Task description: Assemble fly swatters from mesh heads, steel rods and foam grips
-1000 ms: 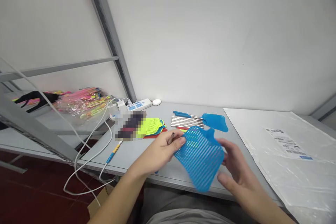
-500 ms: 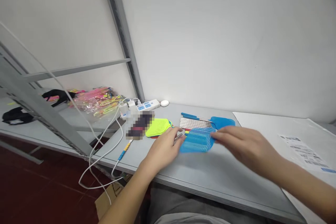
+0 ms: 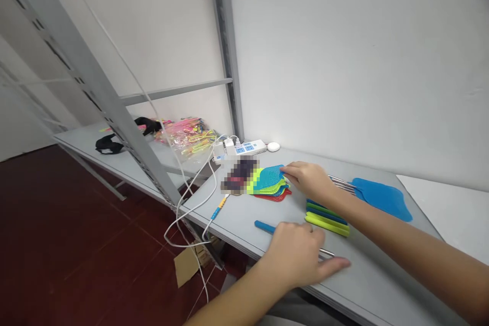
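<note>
My left hand (image 3: 296, 254) is curled over a metal rod with a blue handle (image 3: 263, 226) near the table's front edge; its thumb sticks out to the right. Beyond it, my right hand (image 3: 311, 181) pinches the edge of a blue mesh fly swatter head (image 3: 271, 177). That head lies on top of a fanned stack of yellow-green, blue and red swatter heads (image 3: 277, 196). Beneath my right forearm are several green, blue and yellow handles (image 3: 328, 224). A solid-looking blue swatter head (image 3: 382, 198) lies to the right, beside several metal rods (image 3: 344, 183) partly hidden by my right hand.
A blurred dark object (image 3: 240, 175) adjoins the stack. Behind it are a power strip (image 3: 248, 148) with plugs, a white round object (image 3: 273, 146) and loose white cables (image 3: 179, 244). Plastic-bagged colourful items (image 3: 187, 135) lie beyond the metal post (image 3: 114, 107). A white sheet (image 3: 451, 204) covers the right side.
My right hand has carried a blue swatter head left onto the stack. My left hand has come nearer the front edge with a blue-handled rod. The view has turned left.
</note>
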A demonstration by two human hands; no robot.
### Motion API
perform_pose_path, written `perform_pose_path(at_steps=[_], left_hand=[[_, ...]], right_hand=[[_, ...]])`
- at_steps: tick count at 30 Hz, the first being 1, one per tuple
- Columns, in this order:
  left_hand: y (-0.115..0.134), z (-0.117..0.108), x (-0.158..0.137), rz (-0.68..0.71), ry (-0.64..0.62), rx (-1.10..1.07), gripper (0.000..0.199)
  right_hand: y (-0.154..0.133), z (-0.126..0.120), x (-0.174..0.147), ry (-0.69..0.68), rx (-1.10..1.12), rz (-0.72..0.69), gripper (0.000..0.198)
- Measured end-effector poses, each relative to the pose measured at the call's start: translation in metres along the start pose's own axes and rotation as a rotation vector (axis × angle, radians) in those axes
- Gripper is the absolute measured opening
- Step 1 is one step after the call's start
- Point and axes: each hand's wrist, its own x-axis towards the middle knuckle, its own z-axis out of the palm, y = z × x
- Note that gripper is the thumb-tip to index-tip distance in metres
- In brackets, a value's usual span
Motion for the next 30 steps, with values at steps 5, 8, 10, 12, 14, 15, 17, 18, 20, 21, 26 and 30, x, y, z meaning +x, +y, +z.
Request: perform_pose_path(at_steps=[5,8,10,12,14,15,17,18,20,21,26,30], left_hand=[[-0.003,0.02,0.007,0.082,0.076,-0.022,0.058],[-0.005,0.026,0.008,0.1,0.118,-0.018,0.052],[-0.005,0.026,0.008,0.102,0.129,-0.014,0.049],[-0.006,0.026,0.007,0.097,0.132,-0.008,0.048],[-0.005,0.025,0.008,0.093,0.136,-0.002,0.048],[-0.005,0.025,0.008,0.093,0.137,-0.002,0.048],[-0.005,0.025,0.008,0.089,0.134,-0.001,0.048],[-0.005,0.025,0.008,0.087,0.129,-0.002,0.048],[-0.005,0.024,0.008,0.08,0.116,-0.003,0.048],[-0.005,0.024,0.008,0.076,0.11,-0.003,0.048],[-0.005,0.022,0.008,0.072,0.106,-0.017,0.047],[-0.006,0.023,0.009,0.077,0.129,-0.018,0.046]], right_hand=[[-0.001,0.01,0.01,-0.089,-0.043,-0.052,0.029],[0.001,0.011,0.011,-0.152,-0.053,-0.098,0.03],[0.001,0.011,0.012,-0.177,-0.054,-0.114,0.031],[0.001,0.01,0.013,-0.187,-0.051,-0.114,0.03],[0.0,0.01,0.014,-0.188,-0.045,-0.111,0.029],[-0.001,0.011,0.014,-0.188,-0.042,-0.109,0.029],[-0.001,0.011,0.015,-0.183,-0.038,-0.106,0.029],[-0.002,0.012,0.015,-0.181,-0.037,-0.105,0.029],[-0.003,0.012,0.015,-0.178,-0.038,-0.101,0.028],[-0.004,0.011,0.015,-0.177,-0.04,-0.098,0.028],[-0.007,0.01,0.013,-0.179,-0.056,-0.076,0.026],[-0.009,0.006,0.011,-0.172,-0.083,-0.052,0.022]])
